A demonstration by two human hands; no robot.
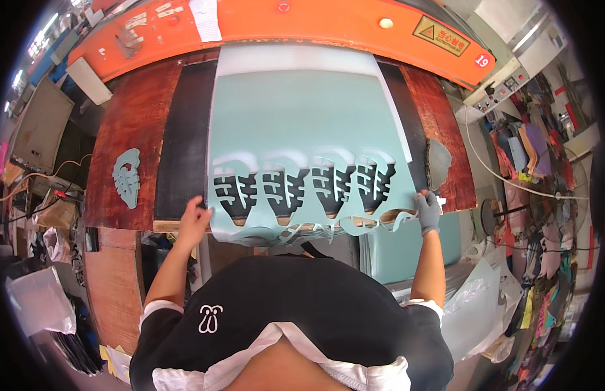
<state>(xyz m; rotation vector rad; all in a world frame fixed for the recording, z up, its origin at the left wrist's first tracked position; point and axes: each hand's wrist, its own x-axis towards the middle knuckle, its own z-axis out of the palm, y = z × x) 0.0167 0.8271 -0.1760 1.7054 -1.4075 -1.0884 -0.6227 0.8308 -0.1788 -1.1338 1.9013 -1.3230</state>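
A pale green sheet [306,107] lies over the dark middle of the work table, with a row of several cut-out openings near its front edge. Thin, ragged strips of it droop over the table's front. My left hand [194,220] is bare, at the sheet's left front edge, fingers bent and apart; I see nothing held in it. My right hand [429,212], in a grey glove, is closed at the right front edge, with the sheet's corner at its fingertips. A pale green cut piece [126,179] with slotted fingers lies left of the sheet.
An orange machine beam [250,23] spans the far side of the table. A grey-green, flat rounded object [438,165] rests on the right reddish board [460,176]. A control box [504,90] stands far right. Below the table's right front are green sheets [413,251] and clear plastic [475,300].
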